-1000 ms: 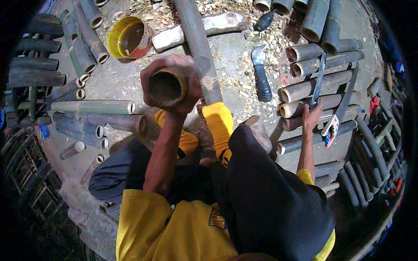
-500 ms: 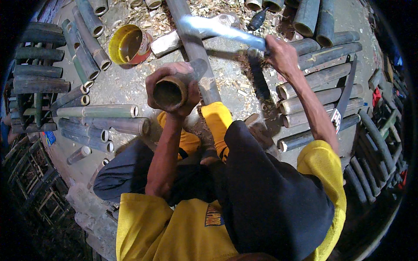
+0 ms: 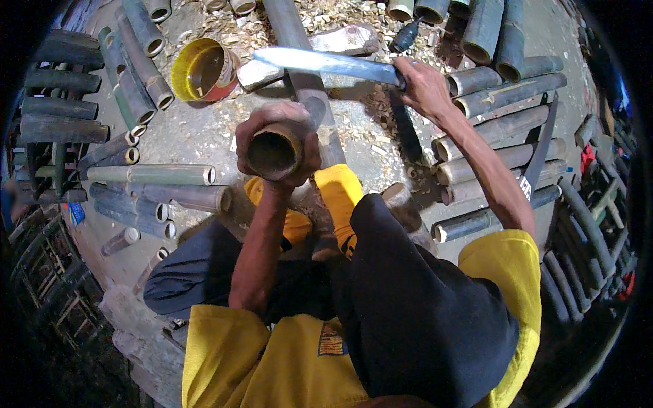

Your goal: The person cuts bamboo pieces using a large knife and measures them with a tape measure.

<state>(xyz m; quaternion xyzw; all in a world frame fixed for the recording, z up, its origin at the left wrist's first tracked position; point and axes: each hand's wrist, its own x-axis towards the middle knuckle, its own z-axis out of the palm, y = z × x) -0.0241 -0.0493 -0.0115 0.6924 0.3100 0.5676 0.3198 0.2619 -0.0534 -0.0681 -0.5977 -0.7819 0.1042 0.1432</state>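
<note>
My left hand point(image 3: 272, 126) is wrapped round a thick bamboo tube point(image 3: 275, 155), whose hollow, dark end faces up toward me. Its far end reaches toward a long flat board point(image 3: 309, 85) that runs away from my feet. In my right hand point(image 3: 425, 85) is a large knife point(image 3: 333, 64), gripped by its handle. The long shiny blade points left, above the board and beyond the tube, apart from it. Under the board lies a pale block point(image 3: 343, 39).
A yellow and red bucket point(image 3: 204, 71) stands at the far left. Cut bamboo tubes point(image 3: 160, 174) lie in groups on both sides. A saw point(image 3: 541, 146) rests on the right-hand tubes. Wood chips point(image 3: 252, 30) litter the floor. A dark round-bodied tool point(image 3: 405, 36) lies at the back.
The knife, blurred before, now shows sharply, and my right hand has shifted slightly left and nearer. My left hand with the bamboo tube has moved a little to the right.
</note>
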